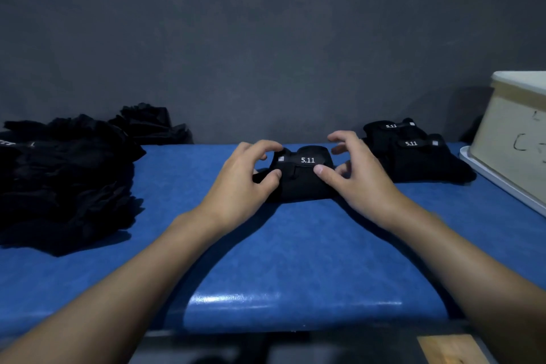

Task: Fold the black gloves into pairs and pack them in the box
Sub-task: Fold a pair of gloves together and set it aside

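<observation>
On blue tabletop: folded black fabric glove pair pinched between left grip and right grip, likely to keep fold tight.

On the bench, a folded glove pair lies at the centre, the left hand and right hand holding its sides. A heap of loose gloves lies left. Two more folded pairs lie right, then the box on a tray.

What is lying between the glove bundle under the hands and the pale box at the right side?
In the head view, two folded glove pairs marked 5.11 lie there on the blue table, between the glove bundle and the box.
</observation>
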